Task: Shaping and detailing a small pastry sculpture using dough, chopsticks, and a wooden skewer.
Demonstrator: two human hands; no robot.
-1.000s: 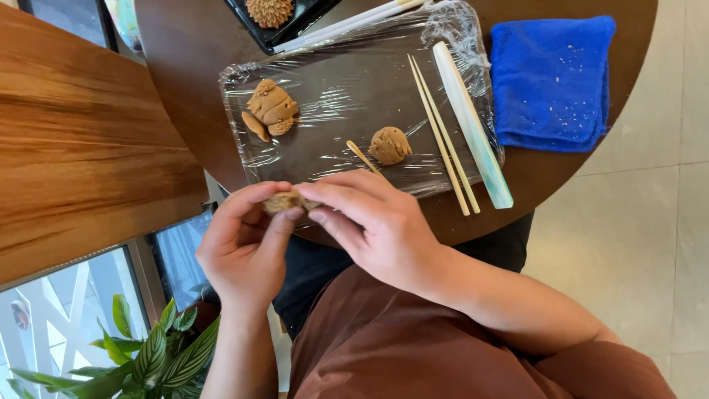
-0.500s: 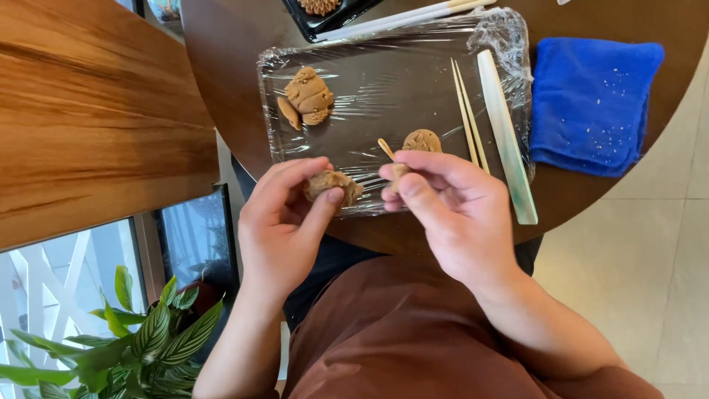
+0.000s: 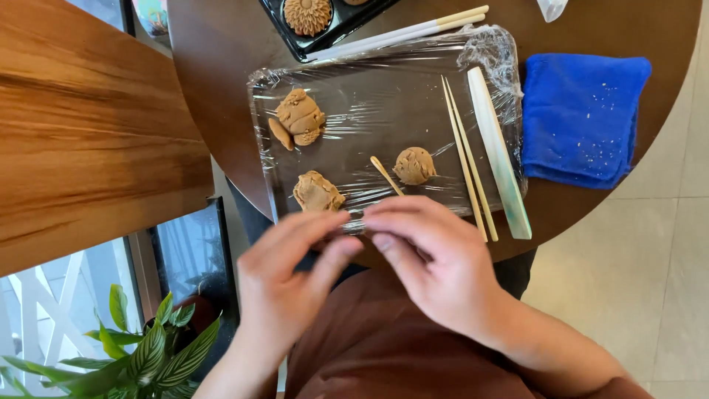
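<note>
At the near edge of the film-wrapped tray (image 3: pixel 354 89), just below a flattened dough lump (image 3: pixel 317 192), the fingertips of the left hand (image 3: pixel 292 284) and right hand (image 3: pixel 436 266) are pressed together, with anything gripped hidden.

Bright, even daylight, glare on the plastic wrap (image 3: pixel 384 103), slight motion blur on both hands.

Beyond the hands, the round dark bench (image 3: pixel 221 111) carries a film-wrapped tray (image 3: pixel 354 111), a blue cloth (image 3: pixel 583 118), and a black mould tray (image 3: pixel 332 33).
</note>
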